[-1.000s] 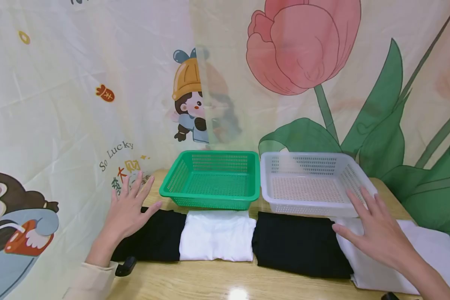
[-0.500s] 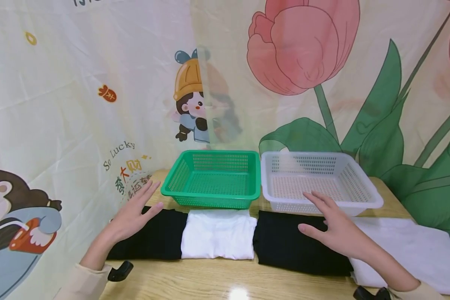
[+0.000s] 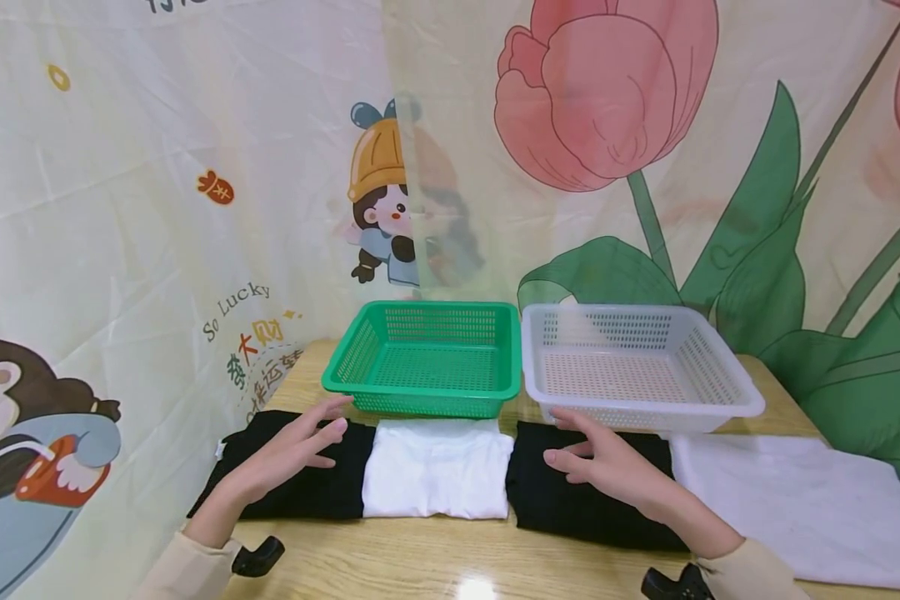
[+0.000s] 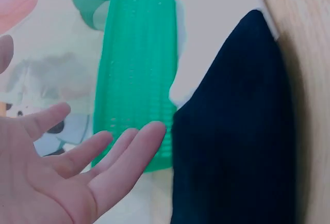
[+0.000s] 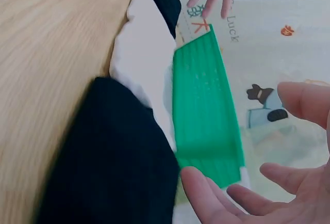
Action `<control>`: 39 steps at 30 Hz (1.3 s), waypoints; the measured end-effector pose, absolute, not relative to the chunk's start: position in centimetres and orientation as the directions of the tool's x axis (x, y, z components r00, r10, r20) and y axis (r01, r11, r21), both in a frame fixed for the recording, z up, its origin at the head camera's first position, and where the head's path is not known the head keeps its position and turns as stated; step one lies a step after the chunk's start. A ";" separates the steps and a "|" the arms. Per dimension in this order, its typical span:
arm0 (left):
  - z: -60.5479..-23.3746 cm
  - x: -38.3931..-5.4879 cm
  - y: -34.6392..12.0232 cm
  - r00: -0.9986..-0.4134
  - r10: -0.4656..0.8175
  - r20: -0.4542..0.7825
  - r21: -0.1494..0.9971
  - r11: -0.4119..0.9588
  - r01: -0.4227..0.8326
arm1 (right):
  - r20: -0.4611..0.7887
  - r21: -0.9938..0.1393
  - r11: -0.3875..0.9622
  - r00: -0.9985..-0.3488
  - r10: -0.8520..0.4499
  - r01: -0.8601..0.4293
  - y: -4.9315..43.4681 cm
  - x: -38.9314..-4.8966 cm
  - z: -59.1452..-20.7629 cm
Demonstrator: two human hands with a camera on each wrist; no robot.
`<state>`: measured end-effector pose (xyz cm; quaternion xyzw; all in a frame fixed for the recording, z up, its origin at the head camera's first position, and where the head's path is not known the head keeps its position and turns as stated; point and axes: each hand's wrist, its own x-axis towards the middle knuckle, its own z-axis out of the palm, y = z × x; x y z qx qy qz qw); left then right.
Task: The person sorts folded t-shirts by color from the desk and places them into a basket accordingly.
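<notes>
Left hand (image 3: 296,450), fingers loose, hovers over the left black cloth (image 3: 337,492) at the surface's (image 3: 405,558) left edge; right hand (image 3: 607,467), relaxed too, over the right black cloth (image 3: 570,512), before the back-edge white basket (image 3: 630,410).

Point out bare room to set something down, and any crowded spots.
Bare: the near table strip, bordered by folded cloths; inside the green basket and white basket. Crowded: the row of cloths, below left hand and right hand.

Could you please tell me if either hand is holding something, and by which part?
Nothing is held. The left hand appears over the left folded black garment, the right hand over the right folded black garment; both are empty.
</notes>
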<state>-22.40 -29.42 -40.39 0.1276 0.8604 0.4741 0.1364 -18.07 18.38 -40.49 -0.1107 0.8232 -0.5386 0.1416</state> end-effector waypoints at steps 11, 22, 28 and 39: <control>-42.9 -23.0 -27.5 -0.884 0.378 -0.277 0.902 0.420 -0.103 | -0.220 -0.975 0.108 -0.883 -0.414 0.192 13.8 -19.4 -42.6; -44.0 -23.5 -26.2 -0.903 0.280 -0.325 0.871 0.460 -0.171 | -0.281 -0.955 0.196 -0.891 -0.356 0.223 11.6 -20.3 -44.3; -43.8 -23.5 -26.0 -0.921 0.227 -0.316 0.846 0.507 -0.165 | -0.304 -0.941 0.244 -0.902 -0.305 0.235 11.3 -20.5 -44.1; -44.3 -24.7 -25.1 -0.919 0.236 -0.316 0.812 0.569 -0.134 | -0.314 -0.948 0.167 -0.881 -0.353 0.271 10.7 -21.3 -44.4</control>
